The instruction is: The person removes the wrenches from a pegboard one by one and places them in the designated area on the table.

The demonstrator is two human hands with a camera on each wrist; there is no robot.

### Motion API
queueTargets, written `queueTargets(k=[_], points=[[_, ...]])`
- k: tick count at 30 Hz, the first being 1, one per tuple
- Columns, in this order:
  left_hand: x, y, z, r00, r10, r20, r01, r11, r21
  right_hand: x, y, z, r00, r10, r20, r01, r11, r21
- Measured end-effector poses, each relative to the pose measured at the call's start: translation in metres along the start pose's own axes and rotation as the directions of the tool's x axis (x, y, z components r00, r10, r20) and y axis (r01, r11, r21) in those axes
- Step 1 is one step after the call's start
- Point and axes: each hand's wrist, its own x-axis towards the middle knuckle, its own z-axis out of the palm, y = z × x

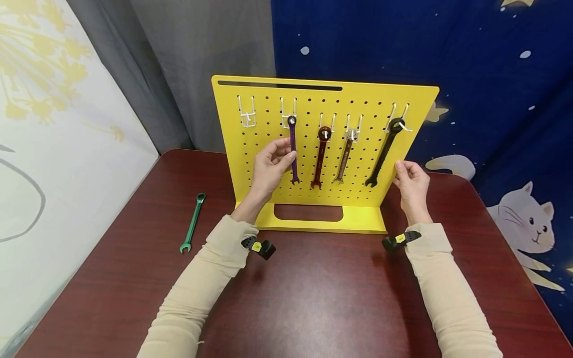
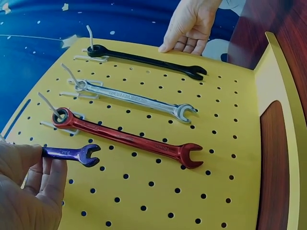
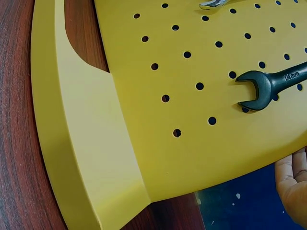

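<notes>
My left hand (image 1: 267,171) pinches a purple wrench (image 1: 293,139) between thumb and fingers. Its ring end is at the second hook from the left on the yellow pegboard (image 1: 309,195); whether the hook bears it I cannot tell. In the left wrist view the purple wrench's open end (image 2: 88,155) sticks out past the fingers. At the board's right edge, my right hand (image 1: 413,188) grips the rim, thumb in front and fingers behind. To the right of the purple wrench hang a red wrench (image 1: 320,158), a silver wrench (image 1: 345,158) and a black wrench (image 1: 383,153).
A green wrench (image 1: 193,222) lies on the dark red table (image 1: 313,298), left of the board. The leftmost white hook (image 1: 247,119) bears no wrench. The board stands upright on a yellow base (image 1: 362,219). Curtains hang behind the table.
</notes>
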Motion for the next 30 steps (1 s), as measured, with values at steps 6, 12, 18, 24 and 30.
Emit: queueTargets(k=[6,12,18,24,30], points=[[-0.004,0.005,-0.001,1.0,-0.002,0.029,0.002,1.0,0.011,-0.001,-0.001,0.0,1.0,-0.008,0.003,0.008,1.0,0.018],[-0.009,0.01,-0.003,0.998,-0.012,0.059,0.013,1.0,-0.017,-0.002,-0.002,0.001,1.0,-0.002,0.001,0.002,1.0,-0.005],[-0.015,0.018,-0.005,0.995,-0.027,0.099,0.032,0.998,-0.048,-0.002,-0.002,0.001,1.0,0.013,-0.011,-0.014,0.999,-0.031],[-0.022,0.025,-0.009,0.993,-0.055,0.105,0.064,0.994,-0.084,-0.002,-0.002,0.0,1.0,0.013,-0.007,-0.013,1.0,-0.01],[-0.029,0.03,-0.021,0.992,-0.064,0.104,0.074,0.994,-0.086,-0.002,-0.002,0.0,1.0,0.005,-0.003,-0.005,1.0,-0.017]])
